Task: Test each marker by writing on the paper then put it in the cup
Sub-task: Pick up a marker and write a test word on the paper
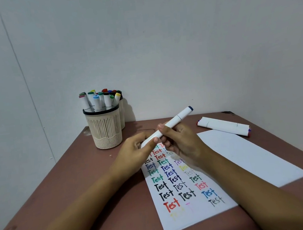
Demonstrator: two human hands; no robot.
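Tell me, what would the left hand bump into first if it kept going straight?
Probably the right hand. The left hand points up-right, and the right hand sits right beside it, both gripping one white marker.

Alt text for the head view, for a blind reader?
The left hand and right hand hold one white marker over a paper covered in coloured "Test" words. A cup full of markers stands back left; two loose markers lie back right.
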